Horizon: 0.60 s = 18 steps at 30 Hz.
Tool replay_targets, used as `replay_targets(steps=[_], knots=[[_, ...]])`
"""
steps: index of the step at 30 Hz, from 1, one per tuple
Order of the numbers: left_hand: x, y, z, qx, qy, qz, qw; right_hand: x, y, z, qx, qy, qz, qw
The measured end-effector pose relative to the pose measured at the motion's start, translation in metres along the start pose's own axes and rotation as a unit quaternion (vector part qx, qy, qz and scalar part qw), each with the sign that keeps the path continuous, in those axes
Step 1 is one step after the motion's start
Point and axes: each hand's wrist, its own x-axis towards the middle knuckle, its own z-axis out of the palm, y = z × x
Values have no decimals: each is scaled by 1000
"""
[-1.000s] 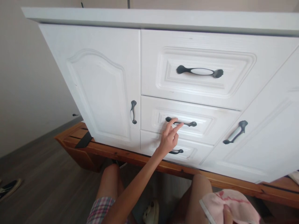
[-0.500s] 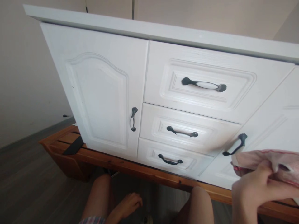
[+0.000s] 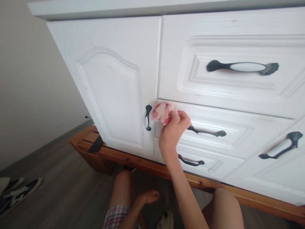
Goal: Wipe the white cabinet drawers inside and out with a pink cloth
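Observation:
My right hand (image 3: 172,132) is closed on a crumpled pink-and-white cloth (image 3: 164,111). The cloth is up against the left end of the middle drawer (image 3: 238,119) of a white cabinet, just right of the dark handle (image 3: 147,117) on the left door (image 3: 111,95). Part of the middle drawer's handle (image 3: 209,132) is hidden behind my fingers. Low down between my knees, my left hand (image 3: 150,196) hangs with its fingers curled in and nothing visible in it, apart from the cabinet.
Under the cabinet runs a brown wooden base (image 3: 143,162), with a black strap-like piece (image 3: 96,144) at its left end. The top drawer handle (image 3: 243,67) and the right door handle (image 3: 282,144) stick out. Shoes (image 3: 21,192) lie on the dark floor at left.
My right hand has carried the cloth from the right door across to the left end of the middle drawer. My left hand stays low between the knees. The view has shifted leftward and closer.

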Motion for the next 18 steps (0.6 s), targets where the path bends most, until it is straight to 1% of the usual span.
replay_targets(steps=[1,3,4,6,9,12,15,18], knots=[[1,-3,2,2,-14,-5,1000,-14,5,4,-18,-18,-47,999],[3,-7,4,5,-25,-13,1000,-34,23,1,-68,-56,-143,986],[3,-9,3,7,-24,-16,1000,-42,34,-5,-92,-67,-177,978],[3,-10,1,10,-15,-18,1000,-51,55,-22,-118,-80,-208,968],[1,-10,-1,15,-3,-17,1000,-53,80,-51,-131,-103,-217,962],[-1,-6,-1,19,-3,-11,1000,-43,98,-78,-145,-109,-210,961],[-4,-3,1,25,-11,-6,1000,-24,115,-109,-164,-82,-162,970],[-6,-2,1,30,-17,-6,999,1,132,-143,-166,-54,-84,981]])
